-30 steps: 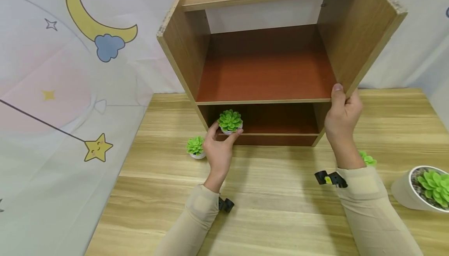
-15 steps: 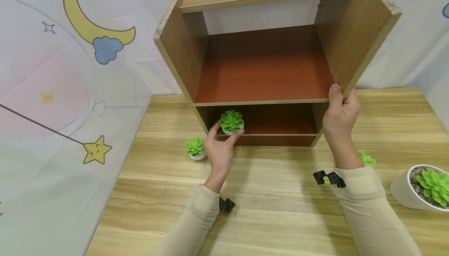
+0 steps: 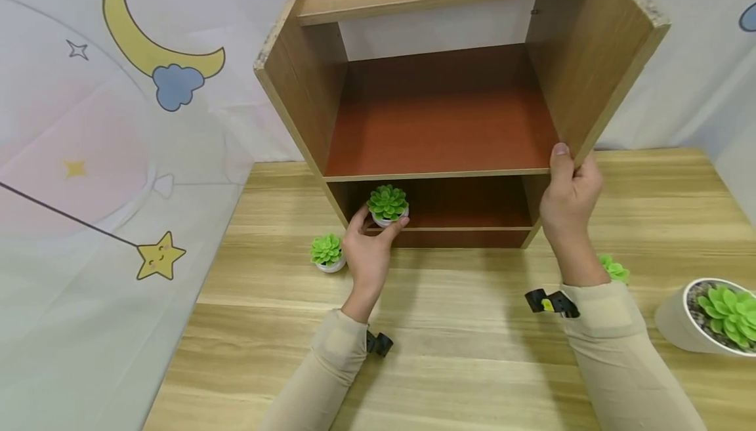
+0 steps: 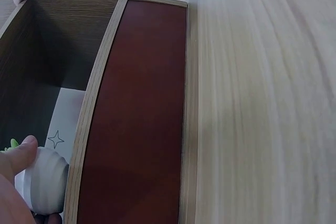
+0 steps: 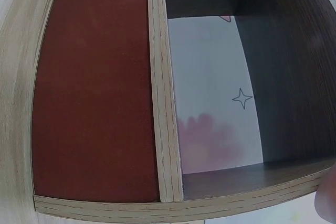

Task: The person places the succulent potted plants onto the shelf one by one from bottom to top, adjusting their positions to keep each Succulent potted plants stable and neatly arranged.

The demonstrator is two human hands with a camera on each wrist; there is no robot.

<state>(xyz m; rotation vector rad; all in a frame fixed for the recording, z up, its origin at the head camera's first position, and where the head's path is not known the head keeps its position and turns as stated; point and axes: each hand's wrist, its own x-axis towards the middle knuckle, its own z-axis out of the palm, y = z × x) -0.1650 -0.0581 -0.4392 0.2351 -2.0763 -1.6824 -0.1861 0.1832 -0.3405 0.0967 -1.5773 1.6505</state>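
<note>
My left hand (image 3: pixel 367 257) holds a small potted succulent (image 3: pixel 386 204), thumb and fingers around its white pot, at the left end of the lower compartment of a wooden shelf unit (image 3: pixel 437 174). In the left wrist view, the ribbed white pot (image 4: pixel 48 181) sits right by the edge of the lower board, with the thumb on its side. My right hand (image 3: pixel 569 211) grips the front edge of the unit's right side panel, near the middle board, with the thumb on the inner face. The rest of its fingers are hidden behind the panel.
Left of the unit, another small succulent (image 3: pixel 327 252) stands on the wood-grain table (image 3: pixel 449 352). One more green succulent (image 3: pixel 614 268) is partly hidden behind the right forearm. A larger white pot (image 3: pixel 679 319) with a succulent is at the far right. A printed cloth (image 3: pixel 195 123) hangs behind.
The head view has shifted a little, moving the whole scene slightly left. Both hands keep their holds, on the potted succulent and the side panel.
</note>
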